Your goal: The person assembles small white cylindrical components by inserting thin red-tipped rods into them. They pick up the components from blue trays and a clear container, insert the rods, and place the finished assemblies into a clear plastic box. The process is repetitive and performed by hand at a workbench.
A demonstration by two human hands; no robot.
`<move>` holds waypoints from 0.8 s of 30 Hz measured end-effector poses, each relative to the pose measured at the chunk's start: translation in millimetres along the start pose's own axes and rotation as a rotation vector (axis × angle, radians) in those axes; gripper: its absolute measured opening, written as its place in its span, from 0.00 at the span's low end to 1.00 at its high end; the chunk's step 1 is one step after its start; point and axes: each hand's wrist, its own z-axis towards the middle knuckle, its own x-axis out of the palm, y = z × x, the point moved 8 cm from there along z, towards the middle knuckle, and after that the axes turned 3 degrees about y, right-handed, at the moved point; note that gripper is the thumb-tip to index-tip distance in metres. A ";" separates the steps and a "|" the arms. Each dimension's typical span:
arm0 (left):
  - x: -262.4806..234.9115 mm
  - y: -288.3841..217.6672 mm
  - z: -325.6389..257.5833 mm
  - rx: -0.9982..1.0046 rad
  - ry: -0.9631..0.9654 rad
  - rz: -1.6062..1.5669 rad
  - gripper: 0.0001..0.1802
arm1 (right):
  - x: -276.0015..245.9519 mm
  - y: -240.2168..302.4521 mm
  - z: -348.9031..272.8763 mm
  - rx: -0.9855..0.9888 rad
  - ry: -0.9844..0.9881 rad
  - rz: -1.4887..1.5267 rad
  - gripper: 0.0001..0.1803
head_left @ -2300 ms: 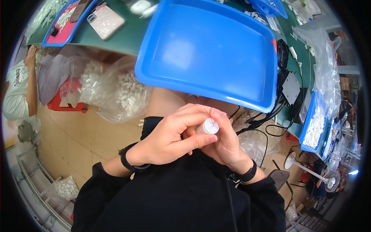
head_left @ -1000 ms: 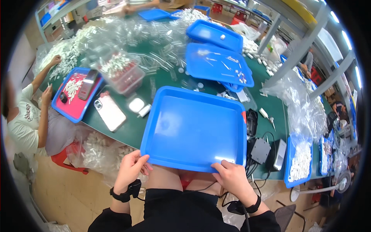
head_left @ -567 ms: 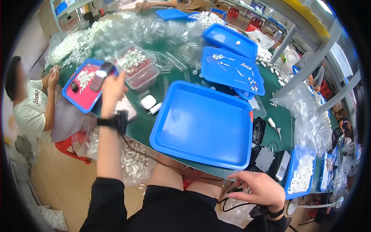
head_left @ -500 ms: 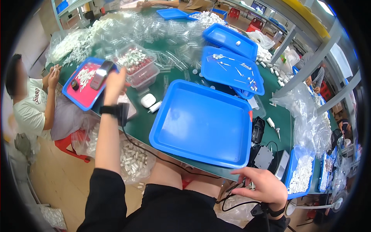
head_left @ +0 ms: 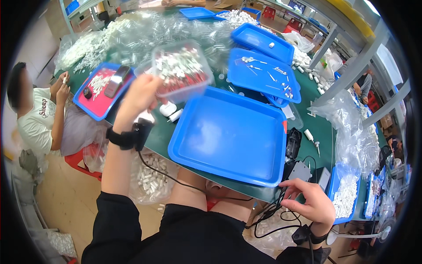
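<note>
My left hand [head_left: 143, 93] grips the near left edge of a clear plastic box [head_left: 198, 86], which is tilted and blurred by motion. Many small parts with white and red ends fill the box. It hangs above the table, just beyond the far left rim of a large blue tray [head_left: 179, 136] that has nothing in it. A second clear box may sit partly hidden behind my left hand. My right hand [head_left: 310, 203] is beside the tray's near right corner, at the table edge, fingers apart and bent, holding nothing. Black cables [head_left: 266, 215] hang by it.
To the left, a person [head_left: 41, 110] handles a small white part beside a blue tray with a pink bottom [head_left: 96, 103]. More blue trays [head_left: 246, 79] with thin parts lie at the far right. Clear plastic tubes [head_left: 176, 31] heap at the back. A metal post [head_left: 347, 70] rises at right.
My left hand has moved right, carrying the clear box up off its place toward the large tray. My right hand has shifted slightly right, its fingers curling a little.
</note>
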 end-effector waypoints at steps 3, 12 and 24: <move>41.6 1.2 -20.9 -0.044 0.206 -0.005 0.13 | -4.0 15.9 -20.6 -0.106 -0.035 -0.031 0.23; 99.0 42.0 -20.5 -0.004 0.342 0.327 0.18 | 5.0 5.1 -159.9 -0.520 0.262 0.247 0.23; 76.8 45.0 -8.1 0.034 0.073 0.232 0.16 | -48.7 -128.7 -154.4 0.182 -0.412 0.376 0.15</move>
